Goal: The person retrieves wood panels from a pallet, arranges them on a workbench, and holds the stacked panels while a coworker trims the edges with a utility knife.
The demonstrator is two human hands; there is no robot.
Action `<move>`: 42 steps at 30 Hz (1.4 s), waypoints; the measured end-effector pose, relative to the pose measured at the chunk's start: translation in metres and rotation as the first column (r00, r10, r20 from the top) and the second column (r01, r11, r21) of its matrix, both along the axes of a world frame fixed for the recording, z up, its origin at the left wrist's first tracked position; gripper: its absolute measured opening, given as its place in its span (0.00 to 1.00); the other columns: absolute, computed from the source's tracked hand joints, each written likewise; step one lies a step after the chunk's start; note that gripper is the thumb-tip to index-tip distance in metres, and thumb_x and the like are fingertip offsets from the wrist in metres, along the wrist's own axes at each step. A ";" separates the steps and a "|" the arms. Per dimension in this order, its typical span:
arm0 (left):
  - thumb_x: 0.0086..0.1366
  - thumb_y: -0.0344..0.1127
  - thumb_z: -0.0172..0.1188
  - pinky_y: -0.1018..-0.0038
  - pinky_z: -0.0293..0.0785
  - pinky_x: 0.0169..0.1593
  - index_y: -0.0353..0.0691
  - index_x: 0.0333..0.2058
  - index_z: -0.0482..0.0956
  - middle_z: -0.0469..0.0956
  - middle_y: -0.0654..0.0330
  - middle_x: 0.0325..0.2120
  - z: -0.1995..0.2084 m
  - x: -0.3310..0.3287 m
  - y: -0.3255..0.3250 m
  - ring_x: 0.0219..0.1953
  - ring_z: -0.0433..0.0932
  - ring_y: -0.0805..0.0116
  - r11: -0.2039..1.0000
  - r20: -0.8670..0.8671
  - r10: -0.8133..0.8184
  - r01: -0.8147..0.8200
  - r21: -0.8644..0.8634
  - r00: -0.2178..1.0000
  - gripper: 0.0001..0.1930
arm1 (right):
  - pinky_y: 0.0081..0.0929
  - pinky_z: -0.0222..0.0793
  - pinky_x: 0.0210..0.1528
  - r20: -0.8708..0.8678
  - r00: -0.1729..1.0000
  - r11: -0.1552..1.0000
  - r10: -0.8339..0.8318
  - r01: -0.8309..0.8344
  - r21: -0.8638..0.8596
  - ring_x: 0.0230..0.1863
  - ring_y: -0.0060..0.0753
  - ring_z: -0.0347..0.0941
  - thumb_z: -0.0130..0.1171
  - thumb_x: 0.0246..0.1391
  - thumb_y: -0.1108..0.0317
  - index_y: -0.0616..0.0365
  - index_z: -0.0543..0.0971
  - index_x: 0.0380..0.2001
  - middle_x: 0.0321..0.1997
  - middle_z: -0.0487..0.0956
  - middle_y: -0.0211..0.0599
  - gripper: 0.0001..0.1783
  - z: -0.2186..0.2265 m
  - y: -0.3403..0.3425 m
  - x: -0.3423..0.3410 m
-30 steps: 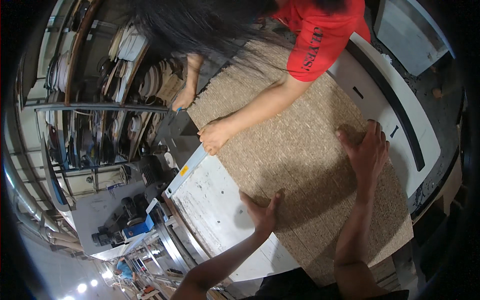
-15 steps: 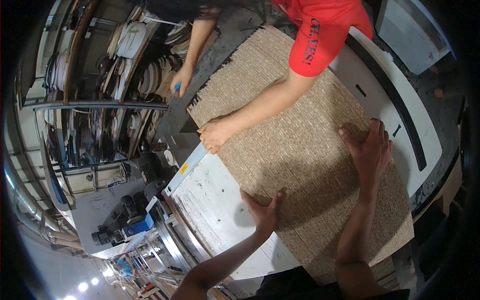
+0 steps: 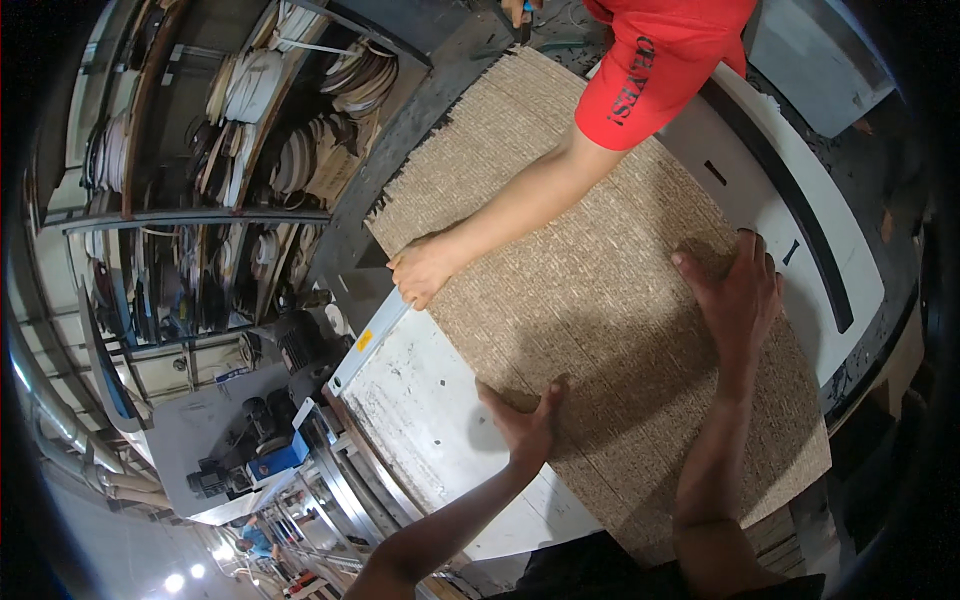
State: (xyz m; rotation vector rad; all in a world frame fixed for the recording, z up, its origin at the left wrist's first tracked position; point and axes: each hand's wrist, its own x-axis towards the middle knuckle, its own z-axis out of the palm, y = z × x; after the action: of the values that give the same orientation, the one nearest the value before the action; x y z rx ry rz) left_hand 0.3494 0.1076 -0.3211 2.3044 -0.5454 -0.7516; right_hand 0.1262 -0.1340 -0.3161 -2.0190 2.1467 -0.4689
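Observation:
A large brown, streaky-textured panel lies across a white machine table, its far-left edge ragged. My left hand rests at the panel's left edge, thumb and a finger spread apart. Further right, my right hand lies on the panel near its right edge with fingers spread. Across from me, a person in a red sleeve presses a hand on the panel's left edge. That person's other hand is at the far corner with a blue-handled tool, partly cut off by the frame.
The white table has a metal rail along its far-left side. Machine motors stand to the left, below shelves packed with coiled strips. On the right a black curved strip lies on a white surface.
The other person's tool hand has moved from the panel's left corner up to its far corner. My two hands stay nearly where they were; the panel has barely shifted.

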 end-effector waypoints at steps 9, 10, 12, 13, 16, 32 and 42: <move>0.56 0.60 0.85 0.45 0.59 0.78 0.35 0.81 0.40 0.57 0.34 0.74 -0.005 0.000 0.002 0.78 0.58 0.37 1.000 0.065 0.013 -0.011 -0.027 0.998 0.72 | 0.58 0.75 0.59 0.036 0.999 1.000 0.002 -0.003 0.027 0.61 0.57 0.80 0.73 0.47 0.21 0.62 0.78 0.59 0.56 0.82 0.51 0.56 0.004 -0.002 0.001; 0.56 0.60 0.85 0.45 0.58 0.78 0.35 0.81 0.40 0.57 0.34 0.74 -0.006 0.000 0.003 0.78 0.58 0.37 0.999 0.078 0.010 -0.006 -0.043 0.997 0.72 | 0.57 0.75 0.59 0.026 1.000 1.000 0.002 -0.002 0.025 0.61 0.57 0.80 0.73 0.47 0.21 0.62 0.78 0.59 0.56 0.82 0.51 0.56 0.004 -0.002 0.001; 0.56 0.60 0.85 0.45 0.58 0.79 0.35 0.81 0.40 0.57 0.34 0.74 -0.007 0.000 0.003 0.77 0.58 0.37 0.997 0.058 0.019 -0.015 -0.074 0.998 0.72 | 0.57 0.75 0.59 0.026 1.000 0.999 0.001 -0.002 0.052 0.61 0.57 0.80 0.73 0.48 0.21 0.63 0.78 0.59 0.56 0.82 0.52 0.56 0.004 -0.002 0.000; 0.56 0.60 0.85 0.45 0.58 0.79 0.35 0.81 0.41 0.57 0.34 0.74 -0.007 0.000 0.003 0.77 0.58 0.37 0.997 0.073 0.023 -0.017 -0.071 0.997 0.72 | 0.57 0.75 0.59 0.036 0.999 0.999 0.007 -0.009 0.054 0.60 0.57 0.80 0.73 0.48 0.21 0.63 0.78 0.60 0.56 0.82 0.52 0.56 0.005 -0.002 0.000; 0.56 0.61 0.85 0.46 0.58 0.79 0.35 0.81 0.40 0.57 0.35 0.74 -0.006 0.000 0.002 0.77 0.59 0.38 0.999 0.096 0.016 -0.013 -0.039 0.995 0.72 | 0.59 0.73 0.63 0.058 0.998 0.999 0.004 -0.007 0.047 0.60 0.60 0.80 0.72 0.50 0.23 0.61 0.76 0.65 0.58 0.83 0.51 0.56 0.005 -0.002 -0.001; 0.64 0.51 0.80 0.45 0.51 0.80 0.40 0.82 0.36 0.53 0.36 0.76 0.002 -0.002 -0.002 0.79 0.54 0.39 0.998 0.011 -0.002 0.003 -0.055 1.000 0.65 | 0.58 0.75 0.59 0.027 0.999 0.999 0.028 -0.028 0.017 0.58 0.60 0.82 0.71 0.51 0.21 0.61 0.76 0.64 0.56 0.83 0.51 0.57 0.002 -0.002 -0.003; 0.57 0.64 0.84 0.45 0.55 0.81 0.35 0.82 0.36 0.52 0.33 0.77 -0.001 0.000 0.000 0.80 0.53 0.37 0.997 0.016 0.013 -0.012 -0.070 1.000 0.75 | 0.59 0.74 0.59 0.022 0.999 0.999 0.022 -0.023 0.034 0.58 0.58 0.82 0.69 0.51 0.18 0.61 0.76 0.64 0.55 0.83 0.50 0.58 0.002 -0.001 -0.003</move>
State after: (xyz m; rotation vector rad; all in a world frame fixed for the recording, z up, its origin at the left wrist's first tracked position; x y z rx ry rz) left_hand 0.3489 0.1080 -0.3223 2.2492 -0.5555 -0.6979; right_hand 0.1236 -0.1353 -0.3143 -2.0084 2.1022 -0.4460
